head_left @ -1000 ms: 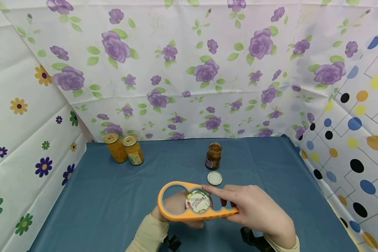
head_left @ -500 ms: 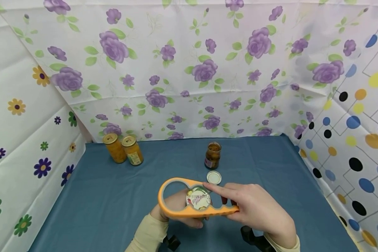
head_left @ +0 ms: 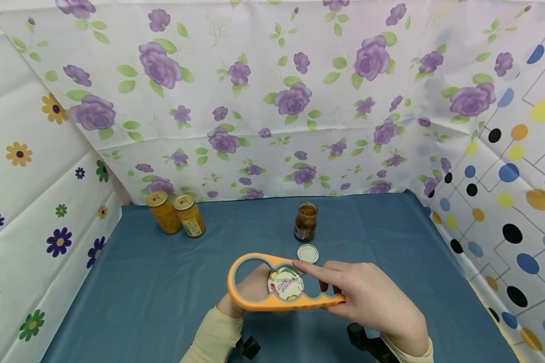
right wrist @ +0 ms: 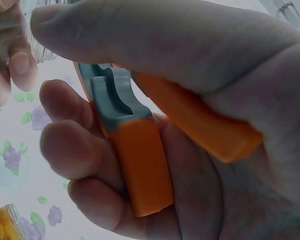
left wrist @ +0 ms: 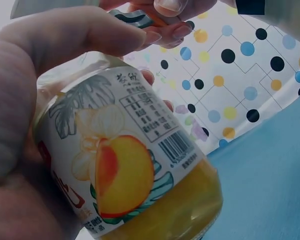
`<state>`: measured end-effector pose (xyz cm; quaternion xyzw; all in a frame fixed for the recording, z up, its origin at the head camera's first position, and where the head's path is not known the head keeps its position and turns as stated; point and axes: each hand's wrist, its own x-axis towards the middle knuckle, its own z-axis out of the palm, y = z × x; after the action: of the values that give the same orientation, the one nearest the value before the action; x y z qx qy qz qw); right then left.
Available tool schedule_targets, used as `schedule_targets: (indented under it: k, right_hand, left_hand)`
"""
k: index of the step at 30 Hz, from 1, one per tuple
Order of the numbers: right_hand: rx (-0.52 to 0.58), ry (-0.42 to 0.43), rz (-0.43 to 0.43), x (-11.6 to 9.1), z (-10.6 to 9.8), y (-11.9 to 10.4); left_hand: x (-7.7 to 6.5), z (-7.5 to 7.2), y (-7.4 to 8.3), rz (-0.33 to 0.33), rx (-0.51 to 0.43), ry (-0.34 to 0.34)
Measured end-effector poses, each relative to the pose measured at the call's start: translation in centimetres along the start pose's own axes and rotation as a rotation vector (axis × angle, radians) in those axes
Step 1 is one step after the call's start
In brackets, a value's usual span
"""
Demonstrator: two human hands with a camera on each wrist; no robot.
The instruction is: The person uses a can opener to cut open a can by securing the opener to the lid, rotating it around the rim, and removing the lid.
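Observation:
My left hand [head_left: 254, 285] grips a glass jar [left wrist: 120, 170] whose label pictures a peach slice, with yellow contents below the label. In the head view, the jar's printed lid [head_left: 286, 283] shows inside the toothed part of an orange jar opener [head_left: 254, 306] with grey inner edges. My right hand [head_left: 368, 297] holds the opener's two handles [right wrist: 142, 165], its index finger stretched along the upper one. In the right wrist view the thumb lies over one handle and curled fingers are around the other. Most of the jar is hidden under the opener in the head view.
Behind the hands stands a lidless jar [head_left: 306, 222] with brown contents, a loose white-faced lid [head_left: 308, 253] lying before it. Two capped jars, a taller one [head_left: 163, 214] and a labelled one [head_left: 191, 218], stand at the back left. Patterned cloth walls [head_left: 254, 116] border the blue table [head_left: 154, 282].
The opener and jar have shifted slightly upward in the head view, and the left fingers that showed below the opener are now hidden. The head view itself has moved a little.

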<state>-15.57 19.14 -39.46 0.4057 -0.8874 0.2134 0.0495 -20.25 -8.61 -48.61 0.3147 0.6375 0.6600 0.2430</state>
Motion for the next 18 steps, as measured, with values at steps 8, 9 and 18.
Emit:
schedule_targets:
  k: [8, 9, 18]
  right_hand:
    - [0.003, 0.014, 0.002, -0.2, -0.4, 0.1]
    - [0.000, 0.021, 0.002, -0.2, -0.5, 0.1]
    - [-0.026, 0.076, 0.064, -0.7, -1.0, 0.6]
  left_hand:
    - [0.5, -0.6, -0.4, 0.080, 0.024, 0.001]
    - [0.6, -0.6, -0.4, 0.094, 0.009, -0.015]
    - [1.1, -1.6, -0.9, 0.345, 0.172, 0.056]
